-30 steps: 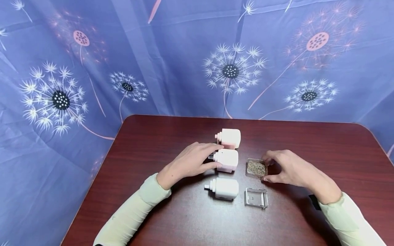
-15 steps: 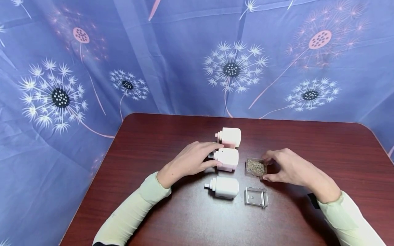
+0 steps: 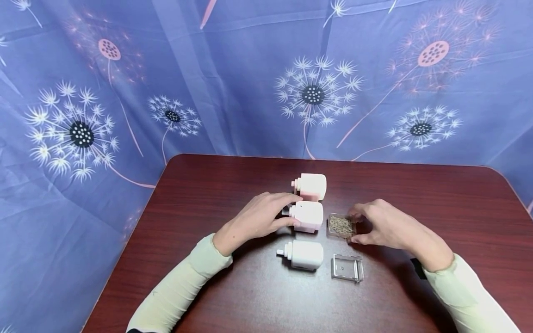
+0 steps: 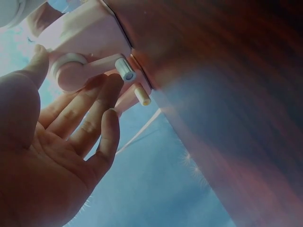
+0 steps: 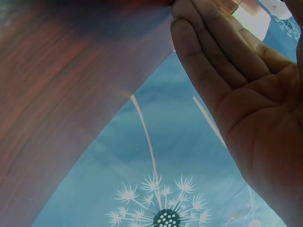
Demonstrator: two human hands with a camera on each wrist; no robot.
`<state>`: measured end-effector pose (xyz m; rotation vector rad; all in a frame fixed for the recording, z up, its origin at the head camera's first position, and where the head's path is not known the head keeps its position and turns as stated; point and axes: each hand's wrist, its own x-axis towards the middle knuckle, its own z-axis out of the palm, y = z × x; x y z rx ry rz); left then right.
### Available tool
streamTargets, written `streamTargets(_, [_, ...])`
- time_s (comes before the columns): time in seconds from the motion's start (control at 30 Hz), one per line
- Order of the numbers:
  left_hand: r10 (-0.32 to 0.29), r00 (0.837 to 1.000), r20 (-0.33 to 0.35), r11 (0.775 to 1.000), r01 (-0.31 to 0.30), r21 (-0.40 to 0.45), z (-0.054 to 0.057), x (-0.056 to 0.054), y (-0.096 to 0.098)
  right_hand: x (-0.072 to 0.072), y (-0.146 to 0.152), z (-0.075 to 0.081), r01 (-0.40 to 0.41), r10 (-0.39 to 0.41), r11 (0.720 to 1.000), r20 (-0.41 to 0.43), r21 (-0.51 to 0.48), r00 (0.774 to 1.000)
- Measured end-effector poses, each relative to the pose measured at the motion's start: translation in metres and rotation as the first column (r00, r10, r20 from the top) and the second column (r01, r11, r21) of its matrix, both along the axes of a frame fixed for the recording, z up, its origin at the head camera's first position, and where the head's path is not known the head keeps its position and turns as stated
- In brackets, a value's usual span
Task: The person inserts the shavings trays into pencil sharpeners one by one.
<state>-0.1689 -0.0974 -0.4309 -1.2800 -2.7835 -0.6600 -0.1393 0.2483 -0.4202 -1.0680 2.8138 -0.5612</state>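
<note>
My left hand (image 3: 260, 215) holds the middle of three pale hand-crank pencil sharpeners, this pinkish-white sharpener (image 3: 308, 213), thumb on its near side and fingers on its far side. In the left wrist view, its crank arm (image 4: 102, 65) juts out over the fingers. Just right of this sharpener, my right hand (image 3: 385, 226) pinches a small clear drawer (image 3: 338, 236) between thumb and fingertips. Grey-brown shavings (image 3: 341, 225) fill the drawer. The right wrist view shows mostly palm and fingers (image 5: 227, 52); the drawer's grip is largely hidden there.
A whiter sharpener (image 3: 306, 254) lies nearer me, and a pale pink sharpener (image 3: 313, 186) lies farther back. Right of the near one sits another clear drawer (image 3: 347, 267). Beyond the dark red table (image 3: 233, 180) hangs a blue dandelion-print cloth (image 3: 250, 92).
My right hand has moved a little left with the filled drawer, bringing it closer to the middle sharpener. The left hand stays in place on that sharpener.
</note>
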Motion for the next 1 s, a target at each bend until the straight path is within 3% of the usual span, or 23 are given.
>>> streamTargets(0.5, [0.007,1.000,0.021,1.000,-0.007,0.000,0.001,0.000,0.000,-0.007,-0.014,0.003,-0.052,0.052,0.999,0.037,-0.002,0.998])
streamTargets(1.0, [0.015,0.999,0.034,1.000,-0.015,-0.009,0.002,0.000,0.000,-0.011,-0.024,0.002,-0.053,0.053,0.999,0.053,-0.006,0.997])
